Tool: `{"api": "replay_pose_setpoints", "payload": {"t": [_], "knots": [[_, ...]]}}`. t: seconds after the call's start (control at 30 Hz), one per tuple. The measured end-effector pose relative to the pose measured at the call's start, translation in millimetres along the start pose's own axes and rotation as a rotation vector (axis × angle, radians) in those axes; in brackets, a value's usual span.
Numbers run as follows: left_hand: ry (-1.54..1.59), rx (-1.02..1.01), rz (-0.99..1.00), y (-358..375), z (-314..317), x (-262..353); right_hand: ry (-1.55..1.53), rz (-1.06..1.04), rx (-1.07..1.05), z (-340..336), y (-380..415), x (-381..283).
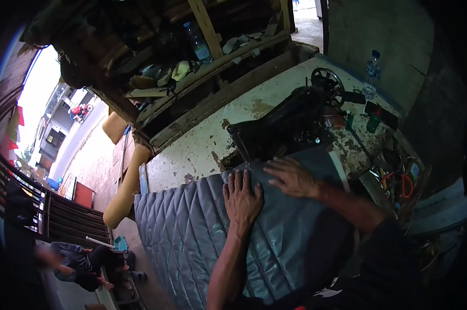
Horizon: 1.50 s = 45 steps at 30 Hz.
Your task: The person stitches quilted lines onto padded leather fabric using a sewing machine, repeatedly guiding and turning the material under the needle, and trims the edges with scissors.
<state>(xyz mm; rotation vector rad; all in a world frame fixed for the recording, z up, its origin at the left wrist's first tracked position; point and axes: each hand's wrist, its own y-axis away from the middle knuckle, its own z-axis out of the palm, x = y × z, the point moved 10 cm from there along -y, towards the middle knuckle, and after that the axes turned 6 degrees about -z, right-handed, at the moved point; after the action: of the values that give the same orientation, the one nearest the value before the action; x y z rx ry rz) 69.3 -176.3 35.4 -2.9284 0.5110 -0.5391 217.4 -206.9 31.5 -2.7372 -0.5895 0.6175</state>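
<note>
Grey quilted material (192, 227) with stitched diagonal lines lies over the worn white table (192, 160) and hangs down its near side. On it my left hand (241, 199) rests flat, fingers apart and pointing toward the sewing machine. To its right, my right hand (293, 178) lies with spread fingers on a smoother part of the same material. Just beyond both hands stands a black sewing machine (275, 121), its handwheel at the upper right. The material's far edge reaches the machine's needle end; the needle itself cannot be made out.
A wooden shelf (218, 67) with scraps stands behind the table. Plastic bottle (372, 72) and green bottle (373, 120) stand at the right, near a wooden tool box (399, 175). Yellow foam (127, 186) leans at the left. Another person (83, 261) sits at the lower left.
</note>
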Motion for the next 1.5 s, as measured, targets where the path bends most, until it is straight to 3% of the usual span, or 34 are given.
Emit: {"api": "replay_pose_setpoints", "payload": {"t": [0.17, 0.23, 0.27, 0.3, 0.4, 0.43, 0.5, 0.53, 0.63, 0.77, 0.83, 0.97, 1.13, 1.27, 1.33, 1.5], "knots": [[0.028, 0.021, -0.018, 0, 1, 1, -0.028, -0.102, 0.067, -33, -10, 0], [0.025, 0.014, -0.023, 2, 2, -3, -0.21, 0.156, 0.246, -114, -22, 11], [0.027, 0.002, -0.017, 6, 2, -2, -0.115, 0.112, 0.472, -160, -24, 12], [0.03, -0.004, -0.005, 6, 1, 2, -0.008, 0.195, 0.623, -198, -24, 25], [0.03, -0.043, -0.037, 4, -2, 5, 0.316, 0.323, 0.95, -289, -36, 82], [0.025, -0.061, -0.05, 2, 2, 2, 0.489, 0.374, 0.894, -302, -50, 115], [0.022, -0.058, -0.043, 2, 4, 2, 0.341, 0.792, 0.448, -289, -73, 202], [0.025, -0.053, -0.046, 1, 4, 0, 0.335, 0.794, 0.452, -283, -75, 218], [0.013, -0.048, -0.05, 0, 6, -2, 0.465, 0.672, 0.039, -246, -85, 247], [0.013, -0.05, -0.062, 2, 6, -1, 0.279, 0.643, 0.066, -251, -52, 229], [0.009, -0.032, -0.038, 1, 5, -1, 0.236, 0.69, 0.246, -261, -30, 212], [0.004, -0.036, -0.031, 1, 3, 2, 0.323, 0.671, 0.209, -260, -16, 213], [0.013, -0.036, -0.042, 0, 4, -1, 0.199, 0.647, 0.327, -263, -15, 222], [0.005, -0.035, -0.039, 0, 5, -1, 0.289, 0.659, 0.209, -263, -34, 218], [0.024, -0.054, -0.05, 0, 5, 0, 0.489, 0.571, 0.125, -254, -51, 230], [-0.028, 0.009, -0.032, -11, -4, 4, 0.572, 0.53, 0.133, -249, -55, 226]]}}
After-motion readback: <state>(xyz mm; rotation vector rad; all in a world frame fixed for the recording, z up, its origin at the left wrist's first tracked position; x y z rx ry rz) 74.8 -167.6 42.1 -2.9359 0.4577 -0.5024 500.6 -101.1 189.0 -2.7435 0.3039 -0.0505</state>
